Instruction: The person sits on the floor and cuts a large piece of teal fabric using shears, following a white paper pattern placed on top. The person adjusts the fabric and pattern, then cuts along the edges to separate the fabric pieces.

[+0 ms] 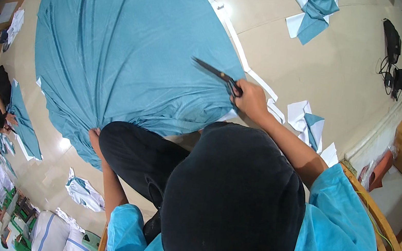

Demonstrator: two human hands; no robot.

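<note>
One broad blue cloth (136,38) lies spread on the floor (356,60) toward 10 to 11 o'clock of the view's centre, its right-hand edge bordered by a white strip (236,38). It should handle as light, soft and limp, creasing readily and perhaps sliding on smooth tile; the near edge at 8 to 9 o'clock, where folds converge, offers a sound hold. There the left hand (96,137) appears to pinch it, the fingertips partly hidden. The right hand (252,101), at 2 o'clock, is wrapped around the handles of one pair of black scissors (214,70), blades aimed toward 10 o'clock over the cloth; contact cannot be told. Outward lie three nearby groups of scraps: blue-and-white pieces (315,13) at 1, cut offcuts (313,129) at 3, a crumpled remnant (82,193) at 8.
</note>
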